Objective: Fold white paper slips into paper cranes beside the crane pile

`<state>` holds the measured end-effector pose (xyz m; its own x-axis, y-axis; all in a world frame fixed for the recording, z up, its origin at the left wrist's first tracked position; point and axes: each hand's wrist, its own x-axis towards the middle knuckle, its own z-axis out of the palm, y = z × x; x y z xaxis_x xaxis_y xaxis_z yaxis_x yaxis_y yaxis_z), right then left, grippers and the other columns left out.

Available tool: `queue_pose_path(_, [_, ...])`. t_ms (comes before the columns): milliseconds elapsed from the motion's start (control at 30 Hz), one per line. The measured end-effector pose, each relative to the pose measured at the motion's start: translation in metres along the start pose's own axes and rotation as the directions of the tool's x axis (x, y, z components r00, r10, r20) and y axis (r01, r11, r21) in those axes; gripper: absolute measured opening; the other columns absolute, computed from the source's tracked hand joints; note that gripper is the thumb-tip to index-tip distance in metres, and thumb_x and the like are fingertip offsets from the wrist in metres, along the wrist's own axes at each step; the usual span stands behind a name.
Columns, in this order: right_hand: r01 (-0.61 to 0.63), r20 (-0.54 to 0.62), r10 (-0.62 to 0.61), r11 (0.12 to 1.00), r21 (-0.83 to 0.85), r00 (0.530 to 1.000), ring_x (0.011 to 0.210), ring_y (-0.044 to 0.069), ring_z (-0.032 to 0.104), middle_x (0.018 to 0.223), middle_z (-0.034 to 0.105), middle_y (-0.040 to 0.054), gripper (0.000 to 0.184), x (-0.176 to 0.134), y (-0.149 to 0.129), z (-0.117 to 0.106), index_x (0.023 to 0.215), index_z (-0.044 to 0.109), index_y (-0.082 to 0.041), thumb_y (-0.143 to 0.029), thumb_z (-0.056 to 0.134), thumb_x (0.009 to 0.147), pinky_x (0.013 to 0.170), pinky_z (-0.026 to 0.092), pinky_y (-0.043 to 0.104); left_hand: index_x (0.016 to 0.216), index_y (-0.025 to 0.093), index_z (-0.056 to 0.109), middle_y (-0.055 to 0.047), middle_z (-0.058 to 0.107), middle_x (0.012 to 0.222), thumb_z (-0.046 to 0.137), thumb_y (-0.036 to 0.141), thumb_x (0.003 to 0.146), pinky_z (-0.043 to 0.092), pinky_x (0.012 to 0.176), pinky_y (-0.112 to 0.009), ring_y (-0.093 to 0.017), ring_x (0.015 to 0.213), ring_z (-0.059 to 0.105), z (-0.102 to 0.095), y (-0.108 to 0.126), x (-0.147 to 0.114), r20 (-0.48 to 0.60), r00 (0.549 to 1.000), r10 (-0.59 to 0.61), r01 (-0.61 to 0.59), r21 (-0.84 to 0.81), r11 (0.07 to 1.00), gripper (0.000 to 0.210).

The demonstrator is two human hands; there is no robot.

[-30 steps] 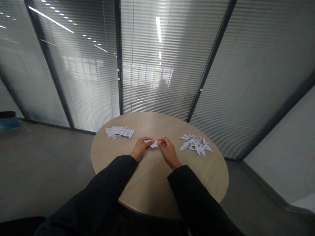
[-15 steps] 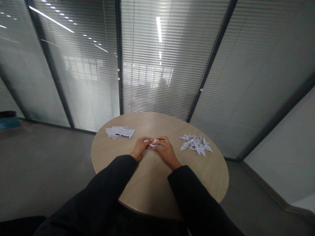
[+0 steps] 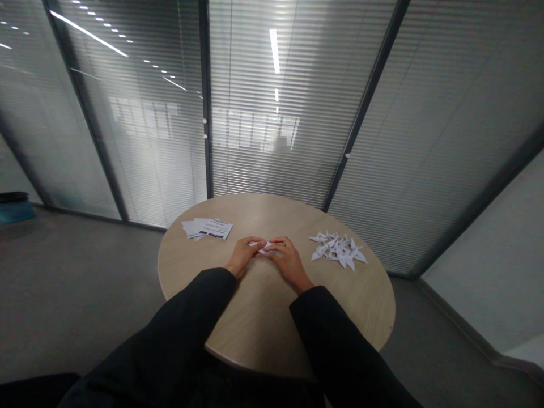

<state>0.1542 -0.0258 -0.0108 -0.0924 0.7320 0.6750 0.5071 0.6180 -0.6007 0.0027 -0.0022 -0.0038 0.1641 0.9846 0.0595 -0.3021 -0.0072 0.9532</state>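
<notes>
Over the middle of the round table, a small piece of folded white paper sits between my two hands. My left hand pinches its left side with thumb and fingers. From the other side my right hand grips the paper, thumb and fingertips closed on it. Fingers cover much of the paper, so its exact folded shape is hidden. Right of my hands lies a heap of folded white paper cranes. On the left are several flat paper sheets, overlapping, with print on the top one.
The light wooden round table stands close to a glass partition with blinds. A blue bin with a black rim is on the grey floor at far left. A white wall rises on the right.
Both hands stay almost in place on the paper, with only a very slight shift of the fingers. The sheets and the heap have not moved.
</notes>
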Motion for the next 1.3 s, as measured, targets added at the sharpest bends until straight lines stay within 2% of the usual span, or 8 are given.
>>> queue_pose_path(500, [-0.096, -0.031, 0.098, 0.993, 0.063, 0.995, 0.093, 0.020, 0.058, 0.094, 0.060, 0.0059, 0.014, 0.0018, 0.0035, -0.0003, 0.075, 0.072, -0.023, -0.037, 0.068, 0.076, 0.090, 0.044, 0.038, 0.082, 0.011, 0.067, -0.004, 0.067, 0.067, 0.082, 0.037, 0.054, 0.046, 0.062, -0.025, -0.013, 0.060, 0.059, 0.0012, -0.0003, 0.0001, 0.043, 0.998, 0.046, -0.046, -0.001, 0.999, 0.041])
queue_pose_path(667, [-0.118, -0.078, 0.126, 0.988, 0.102, 0.989, 0.089, 0.020, 0.059, 0.088, 0.061, 0.0048, 0.017, 0.0019, 0.0003, -0.0008, 0.073, 0.069, -0.022, -0.039, 0.068, 0.074, 0.085, 0.046, 0.036, 0.083, 0.012, 0.068, -0.006, 0.069, 0.074, 0.081, 0.037, 0.055, 0.046, 0.065, -0.027, -0.014, 0.064, 0.061, 0.0011, -0.0008, -0.0002, 0.063, 0.997, 0.054, -0.054, -0.001, 0.999, 0.040])
queue_pose_path(900, [-0.121, -0.052, 0.130, 0.981, 0.151, 0.990, 0.090, 0.020, 0.060, 0.092, 0.062, 0.0062, 0.018, 0.0024, 0.0006, -0.0013, 0.074, 0.069, -0.021, -0.039, 0.065, 0.076, 0.084, 0.048, 0.035, 0.082, 0.012, 0.068, -0.005, 0.068, 0.072, 0.081, 0.038, 0.054, 0.047, 0.066, -0.027, -0.014, 0.064, 0.060, 0.0003, -0.0006, 0.0001, 0.041, 0.996, 0.082, -0.082, 0.000, 0.997, 0.040])
queue_pose_path(1067, [-0.131, -0.073, 0.142, 0.982, 0.140, 0.987, 0.085, 0.019, 0.060, 0.089, 0.062, 0.0058, 0.018, 0.0021, 0.0004, -0.0009, 0.074, 0.067, -0.021, -0.039, 0.064, 0.076, 0.077, 0.050, 0.034, 0.081, 0.012, 0.070, -0.007, 0.069, 0.077, 0.080, 0.039, 0.055, 0.047, 0.069, -0.028, -0.016, 0.069, 0.061, 0.0002, -0.0024, 0.0015, 0.053, 0.993, 0.109, -0.111, 0.041, 0.993, 0.039])
queue_pose_path(1300, [-0.262, -0.081, 0.275, 0.954, 0.143, 0.958, 0.071, 0.018, 0.062, 0.078, 0.064, 0.0030, 0.027, 0.0009, 0.0040, -0.0002, 0.076, 0.062, -0.020, -0.046, 0.066, 0.071, 0.068, 0.050, 0.031, 0.083, 0.012, 0.071, -0.008, 0.070, 0.080, 0.078, 0.038, 0.059, 0.045, 0.072, -0.028, -0.017, 0.073, 0.061, -0.0015, -0.0047, 0.0037, 0.085, 0.985, 0.153, -0.161, 0.100, 0.982, 0.036])
